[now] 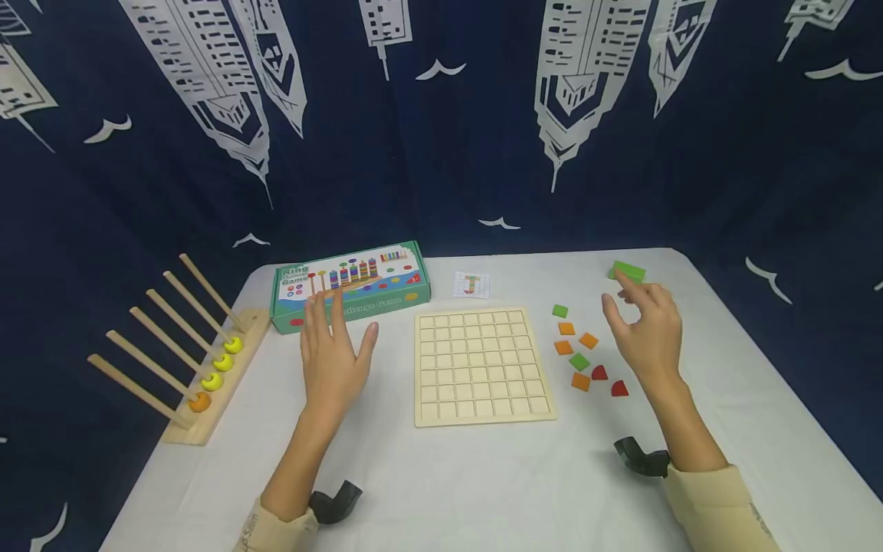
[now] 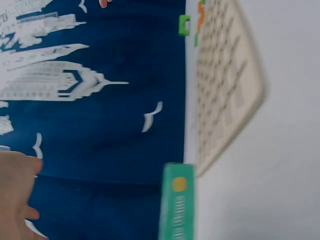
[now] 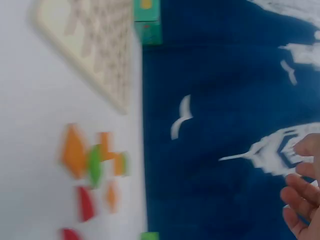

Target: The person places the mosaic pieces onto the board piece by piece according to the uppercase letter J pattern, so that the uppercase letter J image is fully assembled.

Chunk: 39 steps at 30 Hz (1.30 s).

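My left hand (image 1: 333,369) has its fingers extended and thumb spread, overlapping the front of a green ring game box (image 1: 352,287) in the head view. Nothing shows in its grasp. On the right, my right hand (image 1: 650,337) bends its fingers loosely and holds nothing; its fingertips overlap the lower edge of a green block (image 1: 629,270). Between the hands lies a square wooden grid board (image 1: 421,414). Small flat pieces are scattered right of it: orange squares (image 1: 581,381), green squares (image 1: 579,361) and red quarter-rounds (image 1: 599,372).
At the left, a wooden stand (image 1: 182,435) carries several slanting pegs, with yellow rings (image 1: 223,363) and an orange ring (image 1: 199,402) at their bases. A small pattern card (image 1: 472,285) lies behind the board. A dark blue printed curtain (image 1: 448,153) hangs behind the white table.
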Each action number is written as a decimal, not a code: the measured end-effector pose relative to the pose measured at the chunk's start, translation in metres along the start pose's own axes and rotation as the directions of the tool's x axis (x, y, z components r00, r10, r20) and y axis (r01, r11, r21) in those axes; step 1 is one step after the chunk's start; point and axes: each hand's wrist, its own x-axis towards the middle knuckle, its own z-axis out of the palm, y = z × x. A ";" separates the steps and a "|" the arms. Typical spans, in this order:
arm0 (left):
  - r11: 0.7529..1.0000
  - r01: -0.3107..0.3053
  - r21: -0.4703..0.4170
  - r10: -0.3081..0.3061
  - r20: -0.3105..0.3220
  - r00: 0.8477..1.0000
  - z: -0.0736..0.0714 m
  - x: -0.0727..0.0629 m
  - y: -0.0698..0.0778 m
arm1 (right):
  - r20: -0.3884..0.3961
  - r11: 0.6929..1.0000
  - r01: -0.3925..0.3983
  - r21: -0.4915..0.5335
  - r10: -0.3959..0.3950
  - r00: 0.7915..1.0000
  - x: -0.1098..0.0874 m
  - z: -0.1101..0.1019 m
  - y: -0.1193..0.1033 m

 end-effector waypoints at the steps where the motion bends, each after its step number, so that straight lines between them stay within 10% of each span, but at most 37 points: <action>1: 1.000 0.008 -0.027 -0.008 -0.007 1.000 0.005 -0.003 0.000 | 0.002 1.000 -0.015 0.005 0.015 1.000 -0.005 0.002 0.004; 13: 0.957 0.088 -0.275 -0.029 0.212 0.977 0.072 -0.030 -0.014 | 0.220 0.979 -0.202 -0.001 0.198 0.955 -0.049 0.030 0.059; 25: 0.949 -0.036 -0.312 0.202 0.519 0.831 0.108 -0.050 -0.029 | 0.489 0.939 -0.293 -0.177 0.343 0.802 -0.060 0.048 0.084; 39: 0.960 -0.216 -0.178 0.278 0.523 0.806 0.112 -0.057 -0.033 | 0.467 0.954 -0.261 -0.150 0.301 0.832 -0.067 0.053 0.087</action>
